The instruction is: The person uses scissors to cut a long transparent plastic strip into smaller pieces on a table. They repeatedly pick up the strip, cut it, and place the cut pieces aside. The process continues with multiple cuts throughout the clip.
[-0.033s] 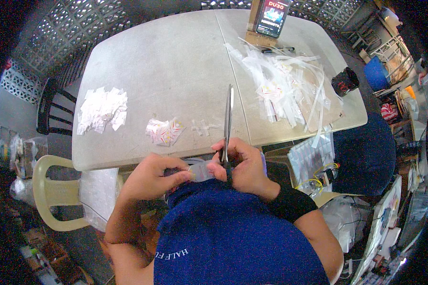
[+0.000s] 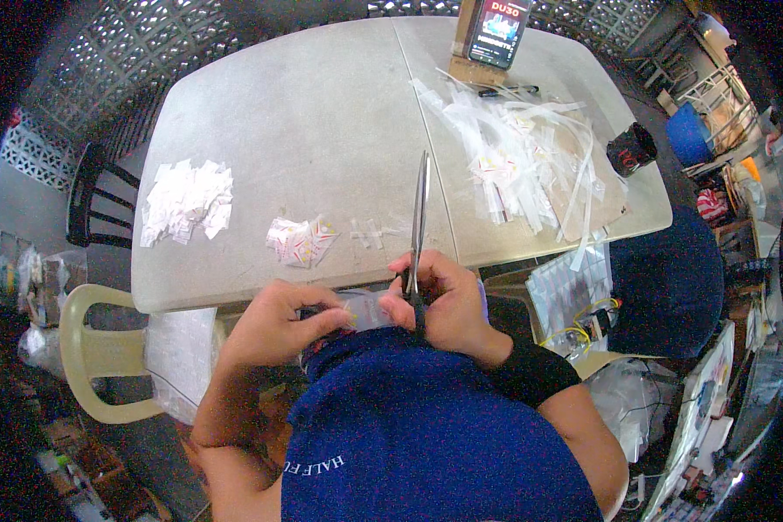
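Note:
My right hand [image 2: 444, 300] is closed round the handles of a pair of scissors [image 2: 421, 213], whose long metal blades point away from me, over the table edge. Its thumb and finger also seem to pinch one end of a translucent plastic piece [image 2: 370, 311]. At the other end, my left hand [image 2: 278, 322] grips that piece between thumb and fingers, close to my body. Beyond the hands, small white packets with red and yellow marks [image 2: 303, 239] lie in a little heap. Beside them are a few clear plastic snippets [image 2: 367, 233].
A pile of small white pieces [image 2: 188, 202] sits at the table's left. Tangled clear plastic strips [image 2: 531, 157] cover the right, with a black pen [image 2: 509, 90] behind. A phone [image 2: 496, 33] leans on a cardboard box. A black cup-like container [image 2: 631, 150] stands near the right edge.
The scissors' tip has tilted slightly right. The plastic piece between my hands has shifted a little; both hands stay nearly in place.

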`<state>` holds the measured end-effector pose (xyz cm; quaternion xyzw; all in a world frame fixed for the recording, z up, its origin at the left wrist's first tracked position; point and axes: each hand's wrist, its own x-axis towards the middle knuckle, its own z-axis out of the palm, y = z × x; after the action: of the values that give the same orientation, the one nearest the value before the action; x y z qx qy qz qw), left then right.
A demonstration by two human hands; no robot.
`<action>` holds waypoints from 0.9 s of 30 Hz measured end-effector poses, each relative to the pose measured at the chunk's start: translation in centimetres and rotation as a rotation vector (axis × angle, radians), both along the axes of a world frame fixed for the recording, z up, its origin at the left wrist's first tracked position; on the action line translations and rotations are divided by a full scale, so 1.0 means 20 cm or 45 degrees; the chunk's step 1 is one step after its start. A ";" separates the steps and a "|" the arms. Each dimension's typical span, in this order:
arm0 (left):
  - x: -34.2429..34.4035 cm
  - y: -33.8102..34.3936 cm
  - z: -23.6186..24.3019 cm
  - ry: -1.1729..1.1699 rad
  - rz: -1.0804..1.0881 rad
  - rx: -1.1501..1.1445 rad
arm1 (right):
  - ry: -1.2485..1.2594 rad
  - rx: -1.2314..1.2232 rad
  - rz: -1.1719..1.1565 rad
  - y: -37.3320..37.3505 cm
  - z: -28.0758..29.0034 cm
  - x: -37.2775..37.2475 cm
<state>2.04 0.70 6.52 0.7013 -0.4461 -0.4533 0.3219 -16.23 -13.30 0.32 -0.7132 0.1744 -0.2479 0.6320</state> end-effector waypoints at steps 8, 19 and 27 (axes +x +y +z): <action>0.14 0.02 -0.08 0.139 0.722 -0.334 | 0.160 0.414 0.197 0.03 -0.06 -0.01; 0.18 0.08 -0.09 0.259 0.886 -0.283 | 0.265 0.128 0.503 0.16 -0.13 0.04; 0.17 0.12 -0.11 0.221 0.890 -0.258 | 0.255 0.223 0.510 0.19 -0.11 0.13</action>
<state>5.36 3.02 4.24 0.7348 -0.1933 -0.3273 0.5617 -13.73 -9.50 -1.98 -0.6970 0.1122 -0.0294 0.7076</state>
